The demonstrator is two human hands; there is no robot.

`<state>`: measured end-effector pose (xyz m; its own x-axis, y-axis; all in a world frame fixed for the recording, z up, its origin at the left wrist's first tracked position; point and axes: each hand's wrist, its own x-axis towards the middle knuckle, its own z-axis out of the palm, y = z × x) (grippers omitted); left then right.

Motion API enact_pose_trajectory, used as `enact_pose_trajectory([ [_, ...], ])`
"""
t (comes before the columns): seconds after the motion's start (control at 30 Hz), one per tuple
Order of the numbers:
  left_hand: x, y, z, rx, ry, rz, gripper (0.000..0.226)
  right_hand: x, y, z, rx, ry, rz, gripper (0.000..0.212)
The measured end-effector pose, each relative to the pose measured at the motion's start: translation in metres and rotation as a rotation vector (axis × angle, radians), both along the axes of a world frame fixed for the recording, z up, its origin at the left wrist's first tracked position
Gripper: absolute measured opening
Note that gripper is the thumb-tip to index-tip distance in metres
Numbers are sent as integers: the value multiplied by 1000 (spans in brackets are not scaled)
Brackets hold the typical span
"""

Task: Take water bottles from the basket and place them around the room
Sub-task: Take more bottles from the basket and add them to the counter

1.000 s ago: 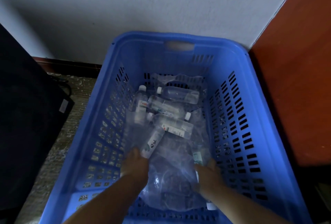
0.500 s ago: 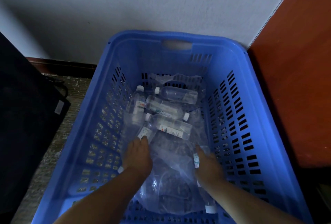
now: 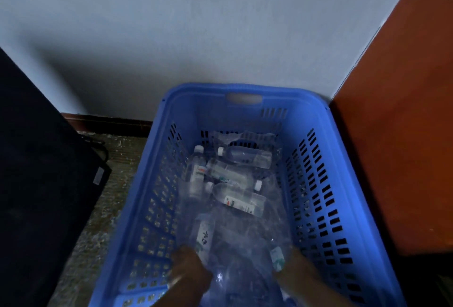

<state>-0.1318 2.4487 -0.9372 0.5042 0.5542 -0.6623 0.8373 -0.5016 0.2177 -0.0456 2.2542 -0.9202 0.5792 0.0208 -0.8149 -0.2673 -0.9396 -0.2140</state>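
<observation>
A blue plastic basket (image 3: 316, 159) stands on the floor against the wall. Several clear water bottles (image 3: 241, 200) lie in its far half on crumpled clear plastic wrap (image 3: 240, 252). My left hand (image 3: 190, 271) is low in the near end, closed around a white-labelled bottle (image 3: 204, 234) that points away from me. My right hand (image 3: 295, 270) is beside it on the right, closed on a green-labelled bottle (image 3: 277, 257). Both hands are blurred and partly cut off by the frame's bottom edge.
A white wall (image 3: 220, 24) rises right behind the basket. An orange-brown panel (image 3: 402, 135) stands close on the right. A dark object (image 3: 36, 171) with a cable fills the left side, and speckled floor (image 3: 107, 208) lies between it and the basket.
Both hands have drawn back toward me to the near end of the basket, each bringing a bottle. The view has tilted up, so more wall shows.
</observation>
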Motion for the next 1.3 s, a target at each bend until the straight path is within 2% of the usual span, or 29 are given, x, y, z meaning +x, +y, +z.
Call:
enact_pose_trajectory([
  [0.07,1,6,27,-24,-32,45,64,2,0,29,63,16,40,65],
  [0.13,-2,9,56,-141,9,70,62,-3,-2,64,111,8,117,59],
  [0.23,-8,11,121,-220,102,52,64,-22,-3,128,17,-30,171,52],
  [0.33,-7,16,204,-158,142,42,63,-24,4,206,-45,-113,186,58],
  [0.47,-3,23,343,-91,86,-10,50,-11,13,332,-36,-265,214,43],
  [0.57,-3,28,459,-96,-7,22,41,-9,16,437,-63,-323,170,57],
  [0.63,-3,33,538,-103,-53,-15,43,-11,18,511,-42,-363,191,63],
  [0.83,-4,48,768,-156,-170,-184,37,-26,15,730,69,-475,354,68],
  [0.93,-13,40,867,-13,-170,-301,34,-42,3,820,149,-567,484,58],
  [1.07,-34,-3,970,188,-226,-374,35,-67,-30,916,102,-804,650,43],
  [1.23,-60,-75,1069,368,-476,-314,37,-93,-105,1002,78,-995,652,42],
  [1.3,-68,-111,1101,400,-608,-285,39,-99,-147,1026,53,-1059,652,48],
])
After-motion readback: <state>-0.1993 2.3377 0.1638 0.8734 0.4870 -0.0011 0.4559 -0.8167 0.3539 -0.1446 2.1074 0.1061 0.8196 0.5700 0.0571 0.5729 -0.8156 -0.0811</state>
